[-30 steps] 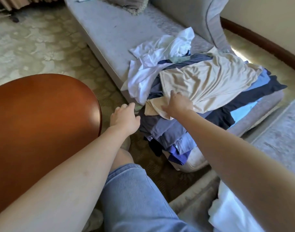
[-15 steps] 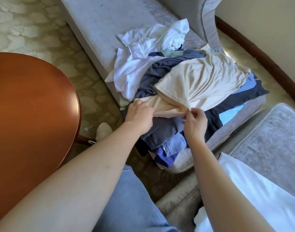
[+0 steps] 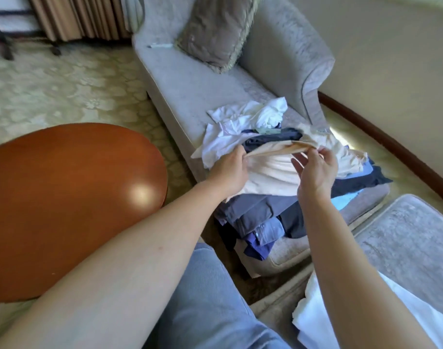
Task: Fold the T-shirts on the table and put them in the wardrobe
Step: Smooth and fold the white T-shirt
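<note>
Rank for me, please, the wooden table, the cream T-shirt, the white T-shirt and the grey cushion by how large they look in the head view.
1. wooden table
2. cream T-shirt
3. white T-shirt and grey cushion: alike in apparent size, and the cushion is farther off, so unranked.

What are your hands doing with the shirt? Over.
Left hand grips cream T-shirt edge. Right hand pinches same edge. Shirt stretched over clothes pile on sofa. Nothing in the way.
</note>
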`<state>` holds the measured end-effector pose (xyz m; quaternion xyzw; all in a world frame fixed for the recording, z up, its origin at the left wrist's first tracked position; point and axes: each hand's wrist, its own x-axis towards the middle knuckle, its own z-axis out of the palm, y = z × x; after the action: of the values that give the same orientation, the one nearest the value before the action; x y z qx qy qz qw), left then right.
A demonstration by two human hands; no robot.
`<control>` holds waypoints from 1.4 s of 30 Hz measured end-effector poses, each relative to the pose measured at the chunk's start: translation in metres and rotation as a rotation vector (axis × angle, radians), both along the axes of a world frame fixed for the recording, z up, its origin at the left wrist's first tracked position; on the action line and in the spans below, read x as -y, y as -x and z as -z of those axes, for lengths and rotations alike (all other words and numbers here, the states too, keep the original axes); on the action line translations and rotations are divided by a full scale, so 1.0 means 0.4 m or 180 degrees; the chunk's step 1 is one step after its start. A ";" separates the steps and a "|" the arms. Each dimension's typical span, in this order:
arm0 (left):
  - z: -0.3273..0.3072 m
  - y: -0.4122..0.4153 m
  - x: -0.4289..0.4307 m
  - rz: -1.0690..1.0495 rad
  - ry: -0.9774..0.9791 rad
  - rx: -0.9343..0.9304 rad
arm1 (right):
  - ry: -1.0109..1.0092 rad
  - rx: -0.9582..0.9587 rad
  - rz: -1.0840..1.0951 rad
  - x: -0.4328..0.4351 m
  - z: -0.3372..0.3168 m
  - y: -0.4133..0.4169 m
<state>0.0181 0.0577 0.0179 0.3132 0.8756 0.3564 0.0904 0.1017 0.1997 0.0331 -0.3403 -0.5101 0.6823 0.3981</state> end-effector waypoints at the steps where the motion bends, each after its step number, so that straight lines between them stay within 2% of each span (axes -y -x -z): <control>1: -0.044 -0.005 0.016 -0.0174 -0.0222 -0.0032 | -0.0018 -0.0138 -0.0073 0.018 -0.043 0.004; 4: -0.183 -0.011 0.086 -0.0618 -0.0830 -0.0076 | -0.0094 -0.0588 -0.0256 0.097 -0.180 0.027; 10: -0.467 0.005 0.326 -0.1142 -0.1498 -0.0403 | -0.0285 -0.1179 -0.0665 0.286 -0.489 0.106; 14: -0.621 -0.022 0.504 -0.1311 -0.1803 -0.0648 | -0.0258 -0.1203 -0.1250 0.427 -0.648 0.148; 17: -0.701 -0.046 0.630 -0.1550 -0.1827 -0.0811 | -0.0221 -0.0869 -0.1707 0.527 -0.720 0.170; 19: -0.732 -0.048 0.707 -0.1719 -0.1766 -0.0906 | -0.0601 -0.0450 -0.1810 0.575 -0.740 0.179; 21: -0.752 -0.043 0.773 -0.1800 -0.1716 -0.0979 | -0.1367 -0.0056 -0.1760 0.614 -0.743 0.179; 23: -0.765 -0.032 0.821 -0.1733 -0.1643 -0.0892 | -0.2050 -0.0008 -0.1868 0.652 -0.738 0.182; 25: -0.772 -0.027 0.852 -0.1447 -0.1446 -0.0701 | -0.2456 -0.0241 -0.2524 0.703 -0.739 0.183; 27: -0.778 -0.022 0.873 -0.1154 -0.1135 -0.0596 | -0.2622 -0.0185 -0.3611 0.759 -0.736 0.200; 30: -0.785 -0.007 0.903 -0.1049 -0.0706 -0.0510 | -0.2514 0.0355 -0.5040 0.813 -0.700 0.241; 32: -0.784 0.011 0.926 -0.1165 -0.0497 -0.0459 | -0.2262 0.0443 -0.5405 0.822 -0.672 0.272; 37: -0.722 0.081 0.962 -0.1124 -0.0391 0.0244 | -0.2024 0.0136 -0.5080 0.825 -0.645 0.354; 42: -0.661 0.142 0.956 -0.1358 0.0222 0.0396 | -0.2446 -0.0017 -0.3849 0.806 -0.649 0.404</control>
<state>-0.0386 -0.3246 0.2821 0.0951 0.9266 0.3556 0.0776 -0.0597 -0.1226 0.2928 0.1680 -0.8126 0.5564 0.0432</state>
